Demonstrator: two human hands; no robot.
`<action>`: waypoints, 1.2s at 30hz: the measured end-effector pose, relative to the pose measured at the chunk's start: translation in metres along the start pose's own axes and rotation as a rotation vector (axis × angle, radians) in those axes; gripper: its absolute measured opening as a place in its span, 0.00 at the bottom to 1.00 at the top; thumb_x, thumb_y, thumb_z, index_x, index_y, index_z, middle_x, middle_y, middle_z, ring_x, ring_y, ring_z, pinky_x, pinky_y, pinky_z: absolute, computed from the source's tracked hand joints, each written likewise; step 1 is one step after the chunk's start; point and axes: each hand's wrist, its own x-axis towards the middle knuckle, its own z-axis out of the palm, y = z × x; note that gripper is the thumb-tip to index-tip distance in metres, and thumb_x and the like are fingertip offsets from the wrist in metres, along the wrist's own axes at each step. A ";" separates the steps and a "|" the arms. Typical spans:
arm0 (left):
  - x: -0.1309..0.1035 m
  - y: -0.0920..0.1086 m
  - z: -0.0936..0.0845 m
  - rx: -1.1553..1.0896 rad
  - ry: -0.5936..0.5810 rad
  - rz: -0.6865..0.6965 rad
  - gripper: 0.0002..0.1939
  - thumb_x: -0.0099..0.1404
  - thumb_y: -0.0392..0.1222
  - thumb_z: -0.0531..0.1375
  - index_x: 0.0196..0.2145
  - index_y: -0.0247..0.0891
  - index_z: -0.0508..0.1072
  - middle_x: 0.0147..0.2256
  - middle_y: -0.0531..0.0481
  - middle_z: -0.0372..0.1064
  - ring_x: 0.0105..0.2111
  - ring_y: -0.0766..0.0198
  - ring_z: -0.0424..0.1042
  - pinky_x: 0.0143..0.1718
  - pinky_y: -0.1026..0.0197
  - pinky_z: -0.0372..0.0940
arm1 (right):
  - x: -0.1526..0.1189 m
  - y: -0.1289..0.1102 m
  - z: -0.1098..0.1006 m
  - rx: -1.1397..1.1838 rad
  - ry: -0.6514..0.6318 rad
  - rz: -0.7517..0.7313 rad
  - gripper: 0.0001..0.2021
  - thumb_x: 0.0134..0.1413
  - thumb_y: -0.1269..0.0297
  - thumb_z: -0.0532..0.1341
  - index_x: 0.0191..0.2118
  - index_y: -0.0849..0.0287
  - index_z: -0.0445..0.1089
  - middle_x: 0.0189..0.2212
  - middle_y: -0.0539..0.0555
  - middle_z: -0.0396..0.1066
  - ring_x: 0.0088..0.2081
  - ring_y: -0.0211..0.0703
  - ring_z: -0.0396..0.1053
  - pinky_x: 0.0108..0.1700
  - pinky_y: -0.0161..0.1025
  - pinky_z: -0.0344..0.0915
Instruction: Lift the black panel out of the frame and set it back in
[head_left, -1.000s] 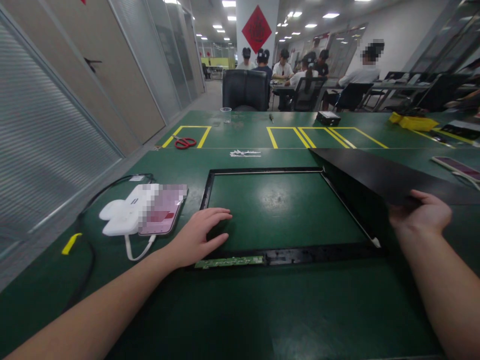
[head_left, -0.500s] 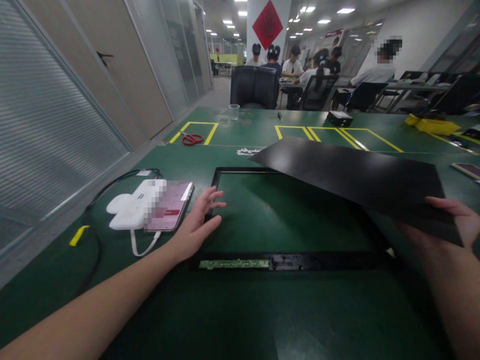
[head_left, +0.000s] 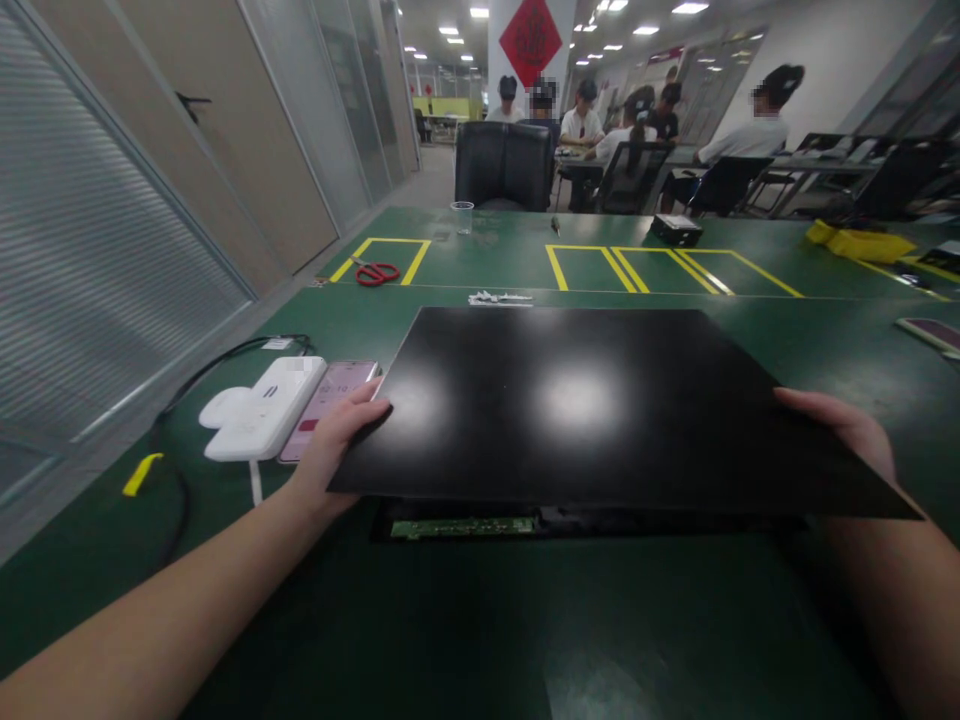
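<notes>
A thin, glossy black panel (head_left: 510,450) is held between my two hands above the table, reflecting two bright spots of light. My left hand (head_left: 339,432) grips its left edge, thumb on top and fingers underneath. On the opposite side my right hand (head_left: 847,428) holds the right edge, with its fingers mostly hidden below. Under the panel lies a black rectangular frame (head_left: 675,524), of which only the near side shows. A green circuit board strip (head_left: 461,526) runs along that near side.
Left of the panel lie a white power bank (head_left: 262,410), a phone (head_left: 319,405) and a black cable (head_left: 180,490). Beyond are red-handled scissors (head_left: 377,273), white scraps (head_left: 499,298), a plastic cup (head_left: 463,218) and a black box (head_left: 676,230). Several people sit at tables behind.
The panel has swung left and levelled over the frame, covering most of it. My left hand, free and spread before, now holds the panel's left edge.
</notes>
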 end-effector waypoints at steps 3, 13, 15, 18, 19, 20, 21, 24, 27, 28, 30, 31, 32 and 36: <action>-0.003 0.005 0.002 -0.031 0.026 0.044 0.21 0.55 0.43 0.68 0.48 0.39 0.80 0.41 0.46 0.82 0.44 0.46 0.81 0.47 0.47 0.77 | -0.007 -0.012 0.009 0.170 -0.159 0.251 0.07 0.40 0.57 0.63 0.29 0.50 0.74 0.30 0.59 0.79 0.38 0.64 0.80 0.38 0.62 0.78; -0.017 0.016 0.004 0.042 0.156 0.193 0.16 0.58 0.44 0.68 0.46 0.48 0.83 0.47 0.51 0.82 0.54 0.39 0.77 0.50 0.42 0.77 | -0.004 -0.010 0.017 0.269 -0.229 0.222 0.29 0.39 0.65 0.63 0.53 0.57 0.74 0.45 0.62 0.81 0.44 0.48 0.80 0.44 0.38 0.77; -0.015 0.013 0.004 0.029 0.147 0.187 0.17 0.58 0.43 0.68 0.46 0.47 0.82 0.46 0.50 0.82 0.53 0.40 0.78 0.50 0.43 0.77 | -0.005 -0.011 0.018 0.238 -0.208 0.214 0.30 0.40 0.65 0.63 0.55 0.56 0.71 0.42 0.63 0.81 0.43 0.49 0.80 0.44 0.40 0.77; -0.012 0.005 0.003 0.009 0.144 0.141 0.20 0.56 0.42 0.68 0.48 0.44 0.81 0.43 0.48 0.83 0.49 0.43 0.80 0.48 0.45 0.78 | -0.004 -0.011 0.019 0.168 -0.184 0.203 0.27 0.41 0.65 0.64 0.53 0.55 0.71 0.37 0.61 0.81 0.39 0.47 0.80 0.41 0.38 0.76; -0.011 0.002 0.002 0.012 0.142 0.122 0.21 0.57 0.42 0.68 0.49 0.43 0.80 0.43 0.47 0.83 0.48 0.44 0.80 0.47 0.45 0.78 | -0.003 -0.010 0.019 0.141 -0.172 0.189 0.25 0.41 0.64 0.64 0.51 0.54 0.71 0.36 0.60 0.81 0.38 0.46 0.79 0.38 0.36 0.75; -0.011 -0.001 0.002 0.019 0.141 0.104 0.21 0.57 0.43 0.69 0.49 0.42 0.80 0.42 0.47 0.82 0.47 0.44 0.80 0.47 0.45 0.78 | -0.002 -0.009 0.019 0.113 -0.156 0.172 0.23 0.42 0.64 0.65 0.49 0.54 0.71 0.35 0.59 0.81 0.37 0.44 0.79 0.35 0.34 0.73; -0.011 -0.004 0.001 0.026 0.135 0.087 0.21 0.58 0.43 0.69 0.50 0.42 0.79 0.42 0.46 0.82 0.47 0.44 0.81 0.46 0.46 0.78 | -0.001 -0.008 0.019 0.085 -0.140 0.157 0.20 0.42 0.63 0.65 0.46 0.54 0.71 0.35 0.58 0.81 0.35 0.42 0.77 0.32 0.31 0.71; -0.010 -0.011 -0.001 0.057 0.095 0.054 0.20 0.60 0.45 0.68 0.51 0.43 0.79 0.44 0.45 0.82 0.47 0.45 0.80 0.46 0.46 0.78 | 0.002 -0.007 0.020 0.017 -0.084 0.136 0.13 0.42 0.62 0.66 0.36 0.55 0.68 0.32 0.57 0.81 0.27 0.37 0.70 0.24 0.28 0.61; -0.008 -0.015 -0.003 0.111 0.059 0.061 0.19 0.63 0.46 0.66 0.52 0.44 0.79 0.45 0.45 0.82 0.48 0.44 0.80 0.45 0.45 0.78 | 0.004 -0.006 0.021 -0.012 -0.060 0.131 0.10 0.42 0.62 0.65 0.32 0.55 0.65 0.30 0.57 0.80 0.25 0.36 0.66 0.22 0.29 0.56; -0.007 -0.016 -0.003 0.126 0.052 0.062 0.18 0.63 0.47 0.66 0.51 0.45 0.79 0.45 0.45 0.82 0.47 0.43 0.80 0.45 0.44 0.78 | 0.005 -0.006 0.021 -0.017 -0.057 0.125 0.10 0.42 0.62 0.65 0.32 0.55 0.65 0.30 0.57 0.80 0.25 0.37 0.66 0.22 0.29 0.56; -0.007 -0.014 -0.001 0.126 0.044 0.038 0.18 0.62 0.47 0.67 0.50 0.45 0.80 0.44 0.46 0.82 0.47 0.43 0.80 0.44 0.45 0.78 | 0.006 -0.005 0.021 -0.024 -0.049 0.113 0.11 0.41 0.61 0.65 0.31 0.55 0.64 0.29 0.57 0.80 0.25 0.37 0.66 0.22 0.30 0.54; -0.007 -0.013 0.001 0.114 0.041 0.016 0.18 0.61 0.47 0.68 0.49 0.44 0.80 0.43 0.46 0.82 0.46 0.43 0.81 0.43 0.45 0.78 | 0.007 -0.005 0.020 -0.028 -0.045 0.105 0.11 0.41 0.61 0.65 0.31 0.55 0.64 0.29 0.58 0.80 0.24 0.38 0.66 0.22 0.30 0.54; -0.008 -0.012 0.003 0.100 0.042 -0.004 0.19 0.59 0.46 0.70 0.49 0.43 0.80 0.43 0.45 0.82 0.46 0.44 0.81 0.43 0.46 0.78 | 0.008 -0.004 0.019 -0.031 -0.042 0.095 0.11 0.41 0.60 0.65 0.31 0.55 0.64 0.29 0.58 0.80 0.24 0.38 0.66 0.22 0.30 0.54; -0.010 -0.009 0.010 0.074 0.051 -0.034 0.25 0.54 0.43 0.73 0.50 0.39 0.79 0.43 0.44 0.83 0.45 0.46 0.81 0.43 0.49 0.78 | 0.012 0.001 0.017 -0.043 -0.023 0.063 0.12 0.39 0.59 0.64 0.31 0.55 0.63 0.29 0.58 0.79 0.25 0.38 0.65 0.22 0.31 0.54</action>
